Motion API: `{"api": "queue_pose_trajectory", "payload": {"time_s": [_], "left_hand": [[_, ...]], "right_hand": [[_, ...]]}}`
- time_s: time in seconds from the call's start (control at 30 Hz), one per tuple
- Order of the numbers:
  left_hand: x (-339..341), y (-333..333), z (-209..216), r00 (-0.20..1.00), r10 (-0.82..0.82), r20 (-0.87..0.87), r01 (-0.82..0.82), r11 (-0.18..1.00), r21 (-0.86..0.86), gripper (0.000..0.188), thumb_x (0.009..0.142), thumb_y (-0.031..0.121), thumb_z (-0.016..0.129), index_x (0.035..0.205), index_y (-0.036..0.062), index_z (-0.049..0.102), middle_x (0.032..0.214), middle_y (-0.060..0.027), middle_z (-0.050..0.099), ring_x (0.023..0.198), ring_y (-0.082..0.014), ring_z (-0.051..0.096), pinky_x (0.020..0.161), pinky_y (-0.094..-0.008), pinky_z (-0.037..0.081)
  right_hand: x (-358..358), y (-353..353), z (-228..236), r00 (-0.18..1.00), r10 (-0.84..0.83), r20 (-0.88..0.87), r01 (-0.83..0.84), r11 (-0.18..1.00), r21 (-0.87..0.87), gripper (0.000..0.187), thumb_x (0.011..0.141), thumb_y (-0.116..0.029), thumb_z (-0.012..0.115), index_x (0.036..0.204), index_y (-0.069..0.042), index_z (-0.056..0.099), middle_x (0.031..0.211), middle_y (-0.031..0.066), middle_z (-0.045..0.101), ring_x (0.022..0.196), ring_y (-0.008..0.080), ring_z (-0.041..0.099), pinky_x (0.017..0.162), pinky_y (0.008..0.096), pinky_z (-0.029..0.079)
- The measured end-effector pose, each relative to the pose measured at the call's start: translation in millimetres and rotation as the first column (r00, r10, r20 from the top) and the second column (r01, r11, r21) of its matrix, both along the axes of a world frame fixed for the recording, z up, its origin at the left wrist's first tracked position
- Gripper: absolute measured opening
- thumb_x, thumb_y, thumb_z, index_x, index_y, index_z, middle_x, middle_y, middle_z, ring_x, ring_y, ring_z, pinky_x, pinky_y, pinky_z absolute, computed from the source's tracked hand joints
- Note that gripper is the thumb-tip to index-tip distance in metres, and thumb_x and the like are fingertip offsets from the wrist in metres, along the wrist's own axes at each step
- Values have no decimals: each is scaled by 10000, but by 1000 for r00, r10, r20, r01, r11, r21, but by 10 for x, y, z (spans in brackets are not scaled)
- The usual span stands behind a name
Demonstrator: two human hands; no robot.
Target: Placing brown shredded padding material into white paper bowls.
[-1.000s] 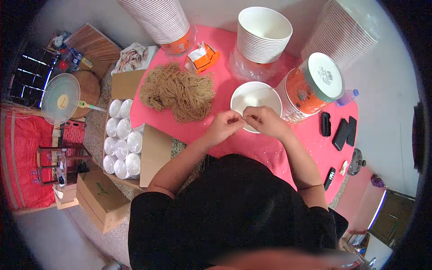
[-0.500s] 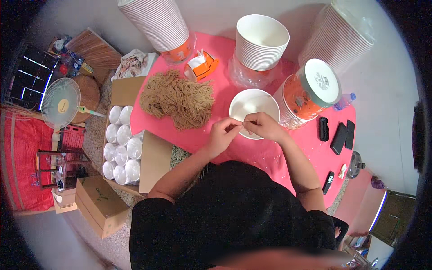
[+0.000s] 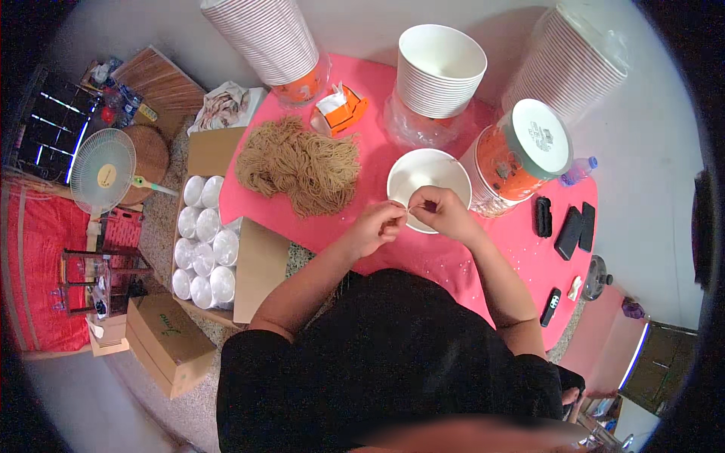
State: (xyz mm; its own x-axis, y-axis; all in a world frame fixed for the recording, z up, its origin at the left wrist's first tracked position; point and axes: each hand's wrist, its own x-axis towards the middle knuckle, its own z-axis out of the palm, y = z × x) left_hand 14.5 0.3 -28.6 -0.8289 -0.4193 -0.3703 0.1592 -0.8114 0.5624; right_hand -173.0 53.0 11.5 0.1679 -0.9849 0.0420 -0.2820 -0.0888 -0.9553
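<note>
My left hand [image 3: 379, 229] and my right hand [image 3: 444, 213] meet fingertip to fingertip at the near left rim of a white paper bucket [image 3: 414, 170]. Both are closed in a pinch. What they hold is too small to make out; a thin strand may run between the fingertips. The inside of the bucket looks white, its near part hidden behind my right hand. Left of my hands, a heap of brown yarn-like strands [image 3: 298, 166] lies on the pink tablecloth [image 3: 355, 72].
Behind stand a white bucket stack [image 3: 442, 75], a tall left stack [image 3: 264, 38] and an orange tissue pack [image 3: 340, 109]. Orange buckets [image 3: 502, 162] stand to the right, with dark phone-like objects [image 3: 570, 232] beyond. A carton of white-lidded tubs [image 3: 204, 241] sits left of the table.
My left fingers have curled in more and my right hand has turned slightly, both still pinching at the bucket's rim. The other things stay put.
</note>
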Motion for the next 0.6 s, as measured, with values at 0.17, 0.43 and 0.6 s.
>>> {"api": "queue_pose_trajectory", "payload": {"time_s": [0.17,0.43,0.6], "left_hand": [[-5,30,21,998,65,7,-65,998,1,45,858,133,552,866,95,530,689,29,477,508,-37,340,427,-186,242],[-12,57,47,997,76,-12,-77,991,-105,56,869,143,556,874,86,561,707,32,502,514,-31,345,434,-185,246],[-8,63,-12,993,117,-1,-117,993,-28,90,880,155,550,902,73,580,697,41,485,514,-31,346,431,-189,247]], "right_hand": [[58,81,115,995,-84,-53,82,996,-32,31,790,-11,621,811,-18,600,664,-49,491,600,25,425,523,203,361],[113,75,74,979,-171,-111,140,959,-247,37,776,-3,623,808,-20,616,668,6,552,534,52,445,471,224,352],[111,82,75,978,-158,-134,124,965,-232,40,777,0,619,809,-20,632,664,25,565,534,63,467,479,231,372]]}}
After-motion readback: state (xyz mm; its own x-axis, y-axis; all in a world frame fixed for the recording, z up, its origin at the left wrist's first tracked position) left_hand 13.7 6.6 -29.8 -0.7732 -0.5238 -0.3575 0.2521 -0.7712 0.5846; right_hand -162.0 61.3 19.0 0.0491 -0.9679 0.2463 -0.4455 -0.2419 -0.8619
